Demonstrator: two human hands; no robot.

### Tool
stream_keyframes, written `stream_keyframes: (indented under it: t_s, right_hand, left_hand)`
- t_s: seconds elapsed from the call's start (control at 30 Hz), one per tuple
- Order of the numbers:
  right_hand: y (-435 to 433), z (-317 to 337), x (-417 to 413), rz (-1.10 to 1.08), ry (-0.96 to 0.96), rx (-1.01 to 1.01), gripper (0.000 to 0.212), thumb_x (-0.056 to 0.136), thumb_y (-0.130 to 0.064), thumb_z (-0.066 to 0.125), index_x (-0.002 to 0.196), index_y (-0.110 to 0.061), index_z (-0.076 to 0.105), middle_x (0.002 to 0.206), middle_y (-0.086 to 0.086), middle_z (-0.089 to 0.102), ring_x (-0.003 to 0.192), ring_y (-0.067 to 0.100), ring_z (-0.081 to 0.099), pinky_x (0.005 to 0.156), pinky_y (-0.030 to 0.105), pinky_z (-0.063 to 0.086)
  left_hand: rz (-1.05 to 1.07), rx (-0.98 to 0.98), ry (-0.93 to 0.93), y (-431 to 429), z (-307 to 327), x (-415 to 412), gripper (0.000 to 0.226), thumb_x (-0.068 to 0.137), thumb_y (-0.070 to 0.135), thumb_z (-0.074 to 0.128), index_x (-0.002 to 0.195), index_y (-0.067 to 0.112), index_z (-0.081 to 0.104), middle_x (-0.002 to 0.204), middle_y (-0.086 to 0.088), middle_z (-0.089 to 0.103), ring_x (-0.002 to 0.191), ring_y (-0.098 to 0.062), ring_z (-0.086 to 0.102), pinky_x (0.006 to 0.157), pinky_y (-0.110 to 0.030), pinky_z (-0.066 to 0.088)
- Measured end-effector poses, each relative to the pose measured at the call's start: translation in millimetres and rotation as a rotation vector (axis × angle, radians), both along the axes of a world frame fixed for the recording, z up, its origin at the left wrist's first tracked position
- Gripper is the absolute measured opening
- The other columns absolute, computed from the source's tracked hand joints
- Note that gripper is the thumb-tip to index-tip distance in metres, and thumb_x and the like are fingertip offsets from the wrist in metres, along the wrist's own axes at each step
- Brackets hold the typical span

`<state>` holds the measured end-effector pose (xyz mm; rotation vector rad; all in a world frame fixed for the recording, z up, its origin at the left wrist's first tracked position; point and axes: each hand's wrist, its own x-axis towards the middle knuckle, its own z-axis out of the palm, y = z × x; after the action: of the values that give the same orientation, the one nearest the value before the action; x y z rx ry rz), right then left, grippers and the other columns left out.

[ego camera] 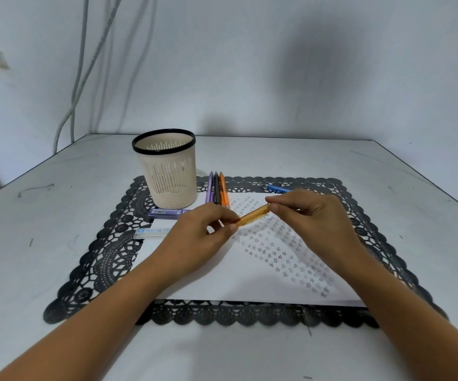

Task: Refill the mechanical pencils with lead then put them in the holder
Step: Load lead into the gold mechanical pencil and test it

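Both hands hold a translucent orange lead case [253, 215] above the white paper [222, 276]. My left hand [203, 235] pinches its lower left end, and my right hand [307, 215] pinches its upper right end. A beige mesh holder [167, 171] with a black rim stands upright at the mat's back left. Beside it lie a purple pencil [210, 188], a black pencil [216, 188] and an orange pencil [223, 189], side by side, tips pointing away. A blue pencil [277, 188] lies behind my right hand, partly hidden.
A purple lead box [164, 213] and a clear lead box [151, 232] lie on the black lace mat [107, 259] left of my left hand. The paper bears rows of drawn stars. The grey table [43, 229] meets a wall with hanging cables [85, 64].
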<state>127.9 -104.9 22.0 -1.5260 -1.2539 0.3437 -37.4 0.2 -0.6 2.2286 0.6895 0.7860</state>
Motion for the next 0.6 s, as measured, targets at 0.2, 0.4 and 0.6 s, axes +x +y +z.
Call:
stream_keyframes:
  t_s: [0.2, 0.4, 0.6]
  right_hand:
    - [4.1, -3.8, -1.1, -0.005, 0.076, 0.003, 0.021, 0.081, -0.016, 0.068, 0.086, -0.036, 0.070, 0.075, -0.014, 0.069, 0.074, -0.001, 0.061, 0.076, 0.018, 0.051]
    - [7.1, -4.0, -2.3, 0.116, 0.466, -0.072, 0.026, 0.082, -0.010, 0.064, 0.101, -0.027, 0.068, 0.087, -0.001, 0.067, 0.083, 0.014, 0.064, 0.080, 0.030, 0.056]
    - [9.7, -5.2, -2.5, 0.236, 0.785, -0.194, 0.024, 0.074, -0.015, 0.063, 0.096, -0.005, 0.068, 0.081, 0.007, 0.068, 0.074, 0.012, 0.064, 0.069, 0.028, 0.057]
  left_hand:
    - [0.024, -0.014, -0.034, -1.4, 0.7, -0.1, 0.023, 0.084, 0.018, 0.062, 0.082, 0.041, 0.059, 0.085, 0.015, 0.062, 0.078, -0.001, 0.054, 0.065, -0.011, 0.039]
    - [0.022, -0.039, -0.031, -2.3, 0.3, 2.4, 0.019, 0.085, 0.018, 0.062, 0.083, 0.037, 0.061, 0.087, 0.012, 0.063, 0.079, 0.000, 0.055, 0.066, -0.008, 0.039]
    - [0.003, -0.025, -0.017, -4.6, -2.6, 4.8, 0.010, 0.085, 0.021, 0.061, 0.091, 0.027, 0.066, 0.088, 0.008, 0.064, 0.079, -0.001, 0.055, 0.065, -0.007, 0.037]
